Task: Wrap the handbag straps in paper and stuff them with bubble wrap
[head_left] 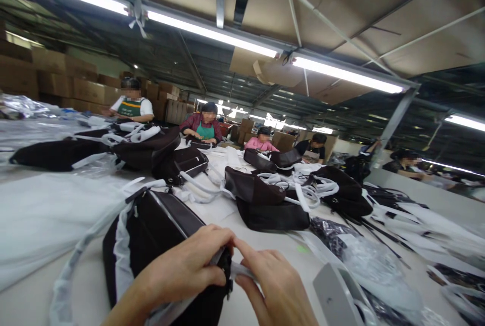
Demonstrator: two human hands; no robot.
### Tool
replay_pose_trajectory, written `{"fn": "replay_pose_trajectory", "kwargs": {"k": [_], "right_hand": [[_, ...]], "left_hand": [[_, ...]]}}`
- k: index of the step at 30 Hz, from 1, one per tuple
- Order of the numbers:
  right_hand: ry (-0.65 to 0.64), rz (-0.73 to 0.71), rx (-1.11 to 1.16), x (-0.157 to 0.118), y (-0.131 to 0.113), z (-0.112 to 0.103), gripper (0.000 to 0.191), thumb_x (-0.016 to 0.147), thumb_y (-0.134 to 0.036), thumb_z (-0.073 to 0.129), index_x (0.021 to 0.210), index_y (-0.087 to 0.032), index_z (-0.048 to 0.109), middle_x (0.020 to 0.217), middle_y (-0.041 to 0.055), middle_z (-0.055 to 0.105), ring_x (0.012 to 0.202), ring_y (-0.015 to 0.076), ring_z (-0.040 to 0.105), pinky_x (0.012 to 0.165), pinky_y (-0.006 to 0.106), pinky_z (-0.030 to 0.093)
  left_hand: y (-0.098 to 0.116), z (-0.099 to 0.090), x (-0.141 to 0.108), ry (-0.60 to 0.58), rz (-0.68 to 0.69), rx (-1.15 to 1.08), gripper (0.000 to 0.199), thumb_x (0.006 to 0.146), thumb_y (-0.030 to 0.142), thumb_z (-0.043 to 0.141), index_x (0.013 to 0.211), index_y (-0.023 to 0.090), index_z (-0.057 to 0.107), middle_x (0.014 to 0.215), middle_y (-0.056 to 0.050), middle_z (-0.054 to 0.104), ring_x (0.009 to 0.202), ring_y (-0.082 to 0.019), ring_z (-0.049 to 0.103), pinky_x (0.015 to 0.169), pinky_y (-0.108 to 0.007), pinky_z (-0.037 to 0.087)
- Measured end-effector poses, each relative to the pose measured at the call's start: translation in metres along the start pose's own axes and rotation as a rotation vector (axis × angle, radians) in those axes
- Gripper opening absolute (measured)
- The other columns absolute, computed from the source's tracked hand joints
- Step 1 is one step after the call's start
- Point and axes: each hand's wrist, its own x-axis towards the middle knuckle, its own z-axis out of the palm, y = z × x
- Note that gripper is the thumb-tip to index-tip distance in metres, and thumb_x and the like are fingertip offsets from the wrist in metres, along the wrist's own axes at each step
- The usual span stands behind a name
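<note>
A dark brown-black bag (151, 235) lies on the table in front of me, its zipper along the top. White wrapping covers its long strap (74, 265), which loops out to the left. With fingers bent, my left hand (193, 260) grips the bag's near right corner, beside small metal hardware (229, 285). My right hand (271, 278) pinches a white-wrapped strap end (242, 270) between thumb and forefinger at that same corner. Both forefingers meet above the hardware. Exactly how the strap joins the bag there is hidden by my fingers.
More dark bags (273, 210) with white-wrapped straps cover the table ahead. To the right are a grey box-like holder (335, 290) and clear plastic bags (379, 270). White sheeting (49, 215) lies on the left. Several co-workers (204, 126) sit across the table.
</note>
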Motion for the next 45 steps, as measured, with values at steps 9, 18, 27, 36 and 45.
{"fn": "replay_pose_trajectory", "kwargs": {"k": [9, 18, 27, 36, 45], "right_hand": [[-0.049, 0.261, -0.013, -0.013, -0.007, 0.037, 0.08, 0.084, -0.011, 0.06, 0.156, -0.02, 0.026, 0.093, 0.007, 0.079, 0.069, 0.028, 0.072, 0.059, 0.033, 0.056], [0.021, 0.555, 0.655, -0.036, 0.034, -0.046, 0.051, 0.095, -0.044, 0.058, 0.143, -0.029, 0.05, 0.133, 0.0135, 0.065, 0.113, 0.0288, 0.068, 0.094, 0.041, 0.058], [-0.249, 0.962, 1.125, -0.028, 0.054, 0.019, 0.059, 0.059, -0.016, 0.081, 0.113, -0.021, 0.058, 0.072, -0.0068, 0.062, 0.051, 0.0118, 0.061, 0.046, 0.022, 0.05], [0.037, 0.753, 1.471, -0.001, 0.002, 0.06, 0.047, 0.069, -0.056, 0.085, 0.08, -0.018, 0.06, 0.05, -0.0017, 0.065, 0.043, 0.0128, 0.06, 0.045, 0.023, 0.046], [0.241, 0.547, 1.257, -0.005, 0.007, 0.052, 0.025, 0.086, -0.045, 0.073, 0.08, -0.021, 0.072, 0.057, -0.0014, 0.064, 0.047, 0.0127, 0.06, 0.05, 0.025, 0.045]], "left_hand": [[0.003, 0.002, 0.003, -0.009, 0.114, -0.043, 0.036, 0.076, 0.01, 0.054, 0.108, 0.023, 0.064, 0.113, -0.002, 0.062, 0.115, -0.021, 0.05, 0.105, -0.03, 0.036], [0.001, 0.007, 0.011, 0.135, 0.056, -0.005, 0.02, 0.073, 0.012, 0.055, 0.087, 0.019, 0.067, 0.095, -0.001, 0.064, 0.097, -0.018, 0.056, 0.093, -0.027, 0.04], [-0.008, 0.007, 0.012, 0.182, 0.041, -0.059, 0.022, 0.071, 0.013, 0.056, 0.087, 0.02, 0.07, 0.094, -0.001, 0.065, 0.097, -0.019, 0.057, 0.092, -0.027, 0.041], [-0.019, -0.015, 0.004, -0.011, 0.093, -0.07, 0.043, 0.068, 0.016, 0.066, 0.11, 0.024, 0.069, 0.109, 0.0, 0.067, 0.105, -0.023, 0.058, 0.092, -0.029, 0.043], [-0.009, -0.006, 0.007, 0.002, 0.22, -0.01, 0.037, 0.072, 0.004, 0.059, 0.103, 0.021, 0.07, 0.102, -0.002, 0.067, 0.108, -0.021, 0.056, 0.094, -0.028, 0.042]]}}
